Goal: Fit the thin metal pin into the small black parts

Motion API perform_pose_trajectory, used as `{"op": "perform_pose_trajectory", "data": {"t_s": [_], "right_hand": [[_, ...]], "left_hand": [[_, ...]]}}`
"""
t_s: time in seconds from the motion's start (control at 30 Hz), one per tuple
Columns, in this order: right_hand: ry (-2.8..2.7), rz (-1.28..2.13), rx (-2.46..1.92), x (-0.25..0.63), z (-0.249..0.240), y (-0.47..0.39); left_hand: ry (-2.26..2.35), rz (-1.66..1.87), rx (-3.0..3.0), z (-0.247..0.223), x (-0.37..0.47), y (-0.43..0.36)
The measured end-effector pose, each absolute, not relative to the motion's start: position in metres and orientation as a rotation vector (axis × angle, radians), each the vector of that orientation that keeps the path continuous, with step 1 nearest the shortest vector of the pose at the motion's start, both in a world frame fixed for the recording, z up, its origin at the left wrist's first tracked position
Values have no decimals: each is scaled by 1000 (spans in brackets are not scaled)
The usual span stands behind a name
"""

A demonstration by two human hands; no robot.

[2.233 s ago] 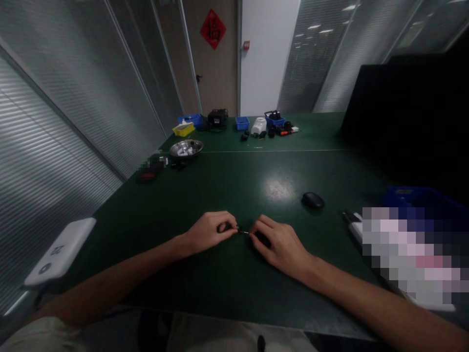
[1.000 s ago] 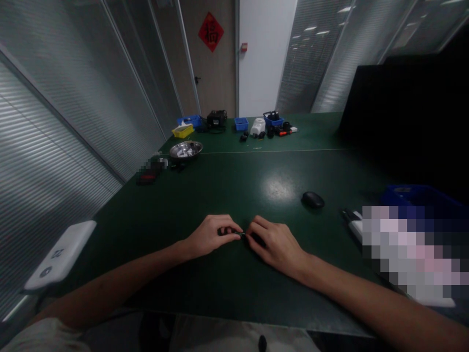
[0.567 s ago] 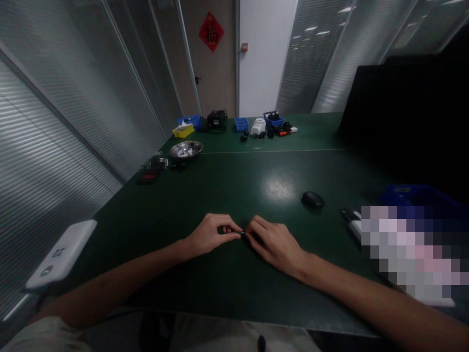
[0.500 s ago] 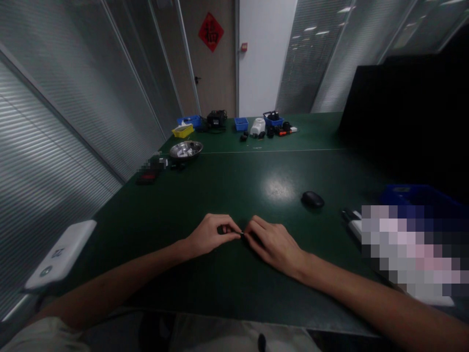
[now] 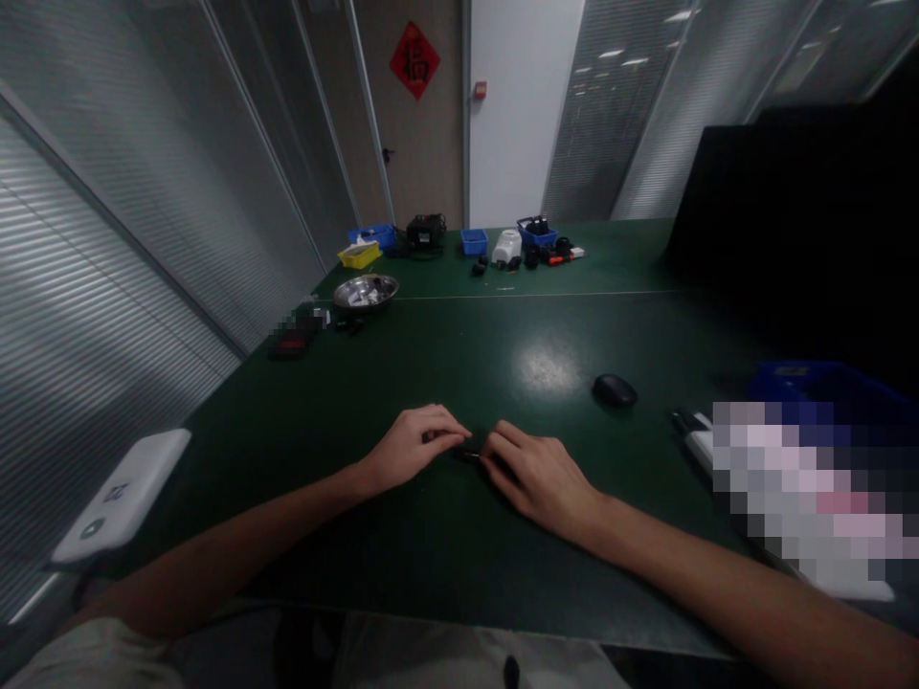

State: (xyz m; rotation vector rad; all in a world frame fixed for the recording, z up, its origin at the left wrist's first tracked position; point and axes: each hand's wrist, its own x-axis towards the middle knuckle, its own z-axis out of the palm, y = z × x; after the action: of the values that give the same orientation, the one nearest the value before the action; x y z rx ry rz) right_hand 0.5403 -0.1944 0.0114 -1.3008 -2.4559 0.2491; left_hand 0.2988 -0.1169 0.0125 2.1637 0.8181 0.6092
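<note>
My right hand (image 5: pixel 535 474) rests on the green table with its fingertips pinched on a small dark piece with a shiny metallic bit (image 5: pixel 470 455). What this piece is cannot be made out; part of it is hidden by the fingers. Just left of it and slightly higher is my left hand (image 5: pixel 413 445). Its fingers are stretched out, the thumb close below them, and the tips hover beside the dark piece without visibly gripping it.
A black mouse (image 5: pixel 615 390) lies right of my hands. Farther right are a blue bin (image 5: pixel 804 378) and a dark monitor (image 5: pixel 782 211). A metal bowl (image 5: pixel 366 293) with small pieces stands back left. Small trays (image 5: pixel 474 242) line the far edge. A white device (image 5: pixel 122 498) sits at left.
My left fingers have come off the small dark piece and moved slightly up and left, so more of it shows. My right hand stays in place, still pinching it.
</note>
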Motion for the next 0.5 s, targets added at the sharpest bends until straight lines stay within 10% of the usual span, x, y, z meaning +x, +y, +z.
{"op": "perform_pose_trajectory", "data": {"t_s": [0.5], "right_hand": [[-2432, 266, -1289, 541, 10, -194]], "left_hand": [[521, 564, 2439, 19, 297, -124]]}}
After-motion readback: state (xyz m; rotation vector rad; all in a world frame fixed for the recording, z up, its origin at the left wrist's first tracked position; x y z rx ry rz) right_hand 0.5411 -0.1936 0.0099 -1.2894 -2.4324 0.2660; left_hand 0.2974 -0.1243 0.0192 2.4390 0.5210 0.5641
